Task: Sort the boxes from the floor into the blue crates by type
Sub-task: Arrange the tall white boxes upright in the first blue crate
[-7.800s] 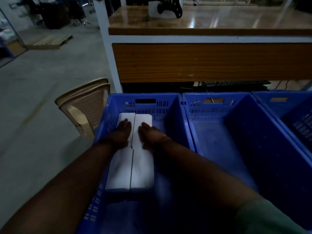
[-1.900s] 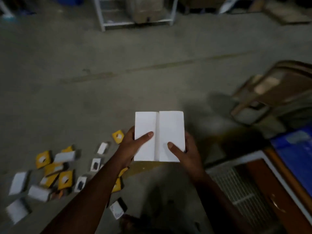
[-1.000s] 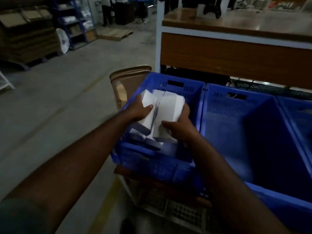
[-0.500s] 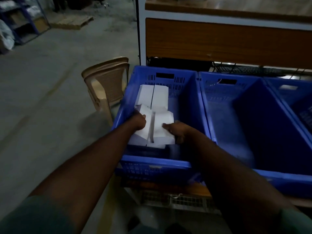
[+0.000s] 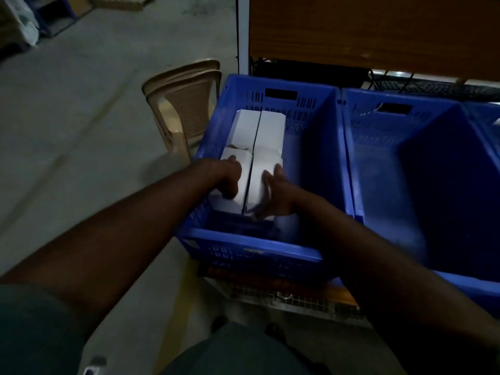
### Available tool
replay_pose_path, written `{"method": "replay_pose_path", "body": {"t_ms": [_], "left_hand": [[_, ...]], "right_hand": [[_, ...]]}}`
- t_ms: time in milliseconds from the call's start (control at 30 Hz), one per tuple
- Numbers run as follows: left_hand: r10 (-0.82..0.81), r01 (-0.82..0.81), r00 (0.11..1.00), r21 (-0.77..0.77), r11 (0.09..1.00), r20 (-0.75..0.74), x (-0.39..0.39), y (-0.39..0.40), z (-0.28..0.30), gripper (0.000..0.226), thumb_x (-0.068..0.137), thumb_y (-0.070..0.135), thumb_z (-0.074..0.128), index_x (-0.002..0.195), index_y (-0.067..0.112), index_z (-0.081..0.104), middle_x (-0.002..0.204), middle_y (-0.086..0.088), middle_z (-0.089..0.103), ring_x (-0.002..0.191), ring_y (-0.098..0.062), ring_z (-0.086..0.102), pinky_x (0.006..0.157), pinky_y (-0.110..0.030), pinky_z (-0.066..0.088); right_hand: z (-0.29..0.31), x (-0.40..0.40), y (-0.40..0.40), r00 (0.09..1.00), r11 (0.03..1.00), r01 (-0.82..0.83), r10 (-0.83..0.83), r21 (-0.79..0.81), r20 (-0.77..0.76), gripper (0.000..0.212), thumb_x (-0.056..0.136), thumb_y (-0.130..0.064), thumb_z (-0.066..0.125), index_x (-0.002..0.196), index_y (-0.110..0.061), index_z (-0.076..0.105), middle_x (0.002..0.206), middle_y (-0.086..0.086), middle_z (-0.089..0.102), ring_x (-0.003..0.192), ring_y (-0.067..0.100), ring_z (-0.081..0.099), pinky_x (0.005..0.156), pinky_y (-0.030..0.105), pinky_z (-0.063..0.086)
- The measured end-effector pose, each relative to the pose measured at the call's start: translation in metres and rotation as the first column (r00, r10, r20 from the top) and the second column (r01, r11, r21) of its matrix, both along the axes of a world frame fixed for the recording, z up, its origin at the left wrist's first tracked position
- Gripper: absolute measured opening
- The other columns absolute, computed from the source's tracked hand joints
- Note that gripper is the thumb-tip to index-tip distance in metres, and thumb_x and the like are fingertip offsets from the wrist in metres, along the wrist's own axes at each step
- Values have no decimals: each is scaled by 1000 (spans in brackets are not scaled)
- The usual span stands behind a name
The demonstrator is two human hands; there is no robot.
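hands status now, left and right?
Left hand: grips the left white box.
Right hand: motion-blurred against the right white box; grip cannot be told.
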State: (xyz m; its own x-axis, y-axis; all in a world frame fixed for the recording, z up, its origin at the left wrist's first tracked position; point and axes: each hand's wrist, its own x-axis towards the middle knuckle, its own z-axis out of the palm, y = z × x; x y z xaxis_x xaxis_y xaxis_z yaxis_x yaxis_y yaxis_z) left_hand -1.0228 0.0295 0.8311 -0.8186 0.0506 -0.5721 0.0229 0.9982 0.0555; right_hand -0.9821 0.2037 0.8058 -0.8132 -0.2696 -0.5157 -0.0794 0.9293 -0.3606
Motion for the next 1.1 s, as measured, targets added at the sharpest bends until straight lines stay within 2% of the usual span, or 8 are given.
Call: {"method": "replay_pose_path", "body": {"t_ms": [67,200,300,533,667,767,867,1100], "left_hand": [[-72,76,996,-66,995,58,10,-1,0,120,83,27,79,156,1,-12,165,-16,-18,154,-31,2,124,-44,19],[-155,159,987,-157,975,39,16,2,-11,126,81,23,82,154,-3,-17,162,-21,-24,153,-35,-9,124,-51,12],[-204,201,979,-181,963,1,10,6,-22,121,84,13,78,152,-3,-21,160,-22,-29,152,-37,-14,124,-52,10],[-242,222,966,-190,956,-90,16,10,-29,106,87,0,67,154,-3,-17,161,-22,-25,152,-38,-12,124,-50,9],[-277,256,959,-231,939,-64,12,9,-28,133,74,22,87,153,-5,-17,160,-25,-25,151,-42,-12,125,-50,7],[-255,232,964,-218,948,-82,13,9,-29,143,65,25,93,155,-1,-15,162,-22,-23,152,-39,-12,125,-49,7],[-290,251,945,-232,940,-152,16,9,-32,147,61,27,96,155,-1,-13,163,-22,-19,153,-39,-7,125,-50,11],[-340,274,916,-288,918,-211,17,8,-38,148,59,27,97,154,-2,-13,163,-25,-16,153,-41,-5,125,-50,12]], "right_hand": [[-5,1,-2,997,994,-80,80,75,9,138,72,-45,89,162,-17,-12,163,13,-34,156,38,4,125,39,24],[-4,-11,-9,962,976,-117,157,185,-222,104,74,-49,85,156,-20,29,156,13,25,132,41,45,103,43,46],[-1,-12,-11,940,955,-133,206,266,-272,96,76,-49,84,151,-18,34,145,10,38,124,40,49,93,44,49],[-10,-11,-10,939,953,-133,210,272,-274,102,80,-47,81,158,-15,22,161,15,23,134,43,45,106,48,43],[-22,-7,-10,930,962,-106,186,252,-318,110,74,-48,85,156,-18,18,163,14,15,139,43,37,103,53,45],[-29,-3,-13,926,950,-119,211,287,-314,125,72,-48,86,159,-19,2,167,13,-5,150,43,13,106,62,40],[-28,-5,-19,937,925,-129,232,357,-262,118,86,-38,76,160,-19,-14,167,13,-21,154,44,-4,110,68,30],[-38,-10,-24,895,892,-123,289,436,-339,100,97,-37,61,160,-10,-12,167,23,-15,153,49,2,109,63,37]]}}
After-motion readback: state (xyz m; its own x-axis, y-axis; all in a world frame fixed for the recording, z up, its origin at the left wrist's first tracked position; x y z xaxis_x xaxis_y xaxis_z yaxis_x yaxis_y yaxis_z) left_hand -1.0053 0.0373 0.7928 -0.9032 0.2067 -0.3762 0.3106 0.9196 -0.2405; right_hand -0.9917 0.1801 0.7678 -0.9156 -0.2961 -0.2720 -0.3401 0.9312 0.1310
